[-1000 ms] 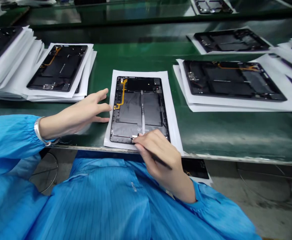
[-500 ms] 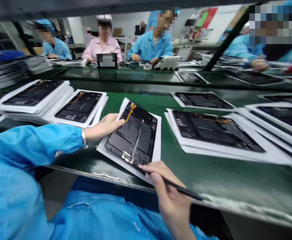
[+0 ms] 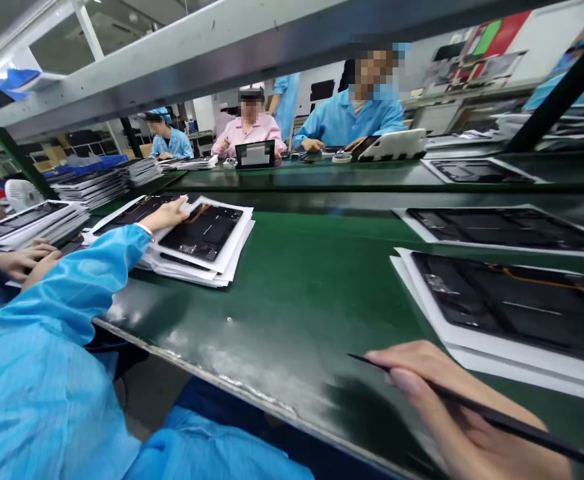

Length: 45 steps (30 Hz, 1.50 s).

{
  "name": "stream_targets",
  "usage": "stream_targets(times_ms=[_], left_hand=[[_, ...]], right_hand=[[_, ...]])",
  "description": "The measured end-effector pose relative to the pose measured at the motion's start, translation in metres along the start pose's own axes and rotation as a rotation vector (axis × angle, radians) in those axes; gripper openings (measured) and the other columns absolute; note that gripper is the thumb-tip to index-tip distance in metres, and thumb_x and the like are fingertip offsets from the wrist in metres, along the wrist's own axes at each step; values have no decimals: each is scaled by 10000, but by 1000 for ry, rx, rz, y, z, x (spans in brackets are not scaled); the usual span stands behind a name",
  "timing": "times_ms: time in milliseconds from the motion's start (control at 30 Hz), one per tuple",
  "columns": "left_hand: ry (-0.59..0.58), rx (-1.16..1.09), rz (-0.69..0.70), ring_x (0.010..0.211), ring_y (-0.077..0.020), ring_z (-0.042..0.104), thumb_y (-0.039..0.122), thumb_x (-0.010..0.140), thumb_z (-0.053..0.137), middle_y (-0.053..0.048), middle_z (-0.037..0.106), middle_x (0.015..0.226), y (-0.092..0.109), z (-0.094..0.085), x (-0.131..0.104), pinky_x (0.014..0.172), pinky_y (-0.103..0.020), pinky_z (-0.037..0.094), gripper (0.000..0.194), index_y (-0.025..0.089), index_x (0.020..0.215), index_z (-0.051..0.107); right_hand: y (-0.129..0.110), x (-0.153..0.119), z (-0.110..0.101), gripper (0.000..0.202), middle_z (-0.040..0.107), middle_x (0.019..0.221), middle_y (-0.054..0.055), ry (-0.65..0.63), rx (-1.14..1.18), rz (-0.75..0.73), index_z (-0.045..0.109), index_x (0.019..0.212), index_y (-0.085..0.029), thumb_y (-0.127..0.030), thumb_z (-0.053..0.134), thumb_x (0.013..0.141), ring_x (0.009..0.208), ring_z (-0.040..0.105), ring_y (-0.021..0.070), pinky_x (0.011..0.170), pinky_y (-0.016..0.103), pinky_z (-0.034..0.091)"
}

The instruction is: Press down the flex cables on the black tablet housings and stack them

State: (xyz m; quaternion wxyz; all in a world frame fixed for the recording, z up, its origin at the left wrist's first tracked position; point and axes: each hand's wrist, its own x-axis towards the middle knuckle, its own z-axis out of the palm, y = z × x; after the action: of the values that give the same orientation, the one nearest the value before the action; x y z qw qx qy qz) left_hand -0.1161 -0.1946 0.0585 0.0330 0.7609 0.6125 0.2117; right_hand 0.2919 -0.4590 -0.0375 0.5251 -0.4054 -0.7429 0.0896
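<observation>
My left hand (image 3: 166, 217) is closed on the upper left corner of a black panel (image 3: 203, 233) with an orange strip, which lies on white sheets on top of a stack. Between the thumb and fingers of my right hand (image 3: 447, 393) is a thin black pointed tool (image 3: 492, 415), held above the green table (image 3: 292, 313). Beyond that hand, another black panel (image 3: 512, 303) rests on white sheets. Partly behind my left hand lies one more panel (image 3: 132, 215) on paper.
Further panels on paper stand at the left (image 3: 27, 220) and the back right (image 3: 507, 227). Another person's hands (image 3: 27, 261) are at the left edge. People sit across the line, under a metal beam (image 3: 212, 57).
My left hand has carried the panel and its paper from in front of me leftward onto the stack. My right hand, with the tool, is now away from the panel. The view has shifted.
</observation>
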Motion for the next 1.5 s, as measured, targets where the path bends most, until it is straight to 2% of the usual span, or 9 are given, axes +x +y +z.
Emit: stream_targets(times_ms=[133,267,500,600,700,900,1200,1367,1500], left_hand=[[-15,143,293,1399,-334,408,282,944,587,-207,470,1478,34,28,24,1161,-528,311,481,101,1382,503],[-79,183,719,1506,-341,240,176,941,476,-214,375,1564,132,87,83,1218,-539,176,455,87,1385,517],[-223,175,1297,1400,-263,444,236,1008,511,-121,476,1512,324,223,145,1175,-497,332,376,174,1377,546],[-240,171,1359,1262,-271,555,355,990,595,-118,570,1372,371,264,161,1080,-521,448,371,156,1303,585],[-253,180,1383,1098,-227,630,368,989,603,-102,632,1224,394,289,178,972,-455,532,318,144,1214,620],[-236,207,1483,937,-183,654,371,984,612,-69,658,1066,387,289,192,860,-387,564,282,127,1124,634],[-224,208,1445,928,-197,618,269,971,504,-95,661,1029,289,209,155,857,-354,512,203,122,1040,626],[-365,218,1318,798,-173,579,147,899,424,-78,643,926,257,161,81,758,-267,467,193,139,959,607],[-447,213,1186,730,-155,545,70,880,432,-68,599,968,223,129,-30,668,-254,418,269,148,1101,566]], right_hand=[[11,18,6,122,716,767,34,-49,32,-37,727,920,-258,-259,607,945,665,682,190,551,295,545],[21,16,20,196,692,738,21,-116,76,48,697,831,-203,-217,562,973,682,666,140,635,245,538],[19,5,20,144,674,764,6,-159,154,249,655,832,-179,-199,582,955,733,658,119,703,211,527],[17,3,17,128,677,781,7,-173,191,248,650,836,-179,-199,593,948,758,656,120,745,200,532],[20,3,18,116,685,799,6,-198,227,246,658,828,-180,-215,622,933,771,652,120,800,193,530],[28,4,25,135,705,848,10,-280,254,311,661,855,-173,-270,625,942,829,672,112,847,156,501],[38,16,33,167,714,809,9,-257,174,213,681,869,-153,-281,615,953,782,688,107,746,153,511],[34,18,26,131,709,810,37,-198,179,139,690,858,-139,-216,623,940,773,676,133,757,231,533],[-2,8,15,131,703,832,54,-132,183,31,712,929,-166,-176,584,956,775,630,156,751,311,527]])
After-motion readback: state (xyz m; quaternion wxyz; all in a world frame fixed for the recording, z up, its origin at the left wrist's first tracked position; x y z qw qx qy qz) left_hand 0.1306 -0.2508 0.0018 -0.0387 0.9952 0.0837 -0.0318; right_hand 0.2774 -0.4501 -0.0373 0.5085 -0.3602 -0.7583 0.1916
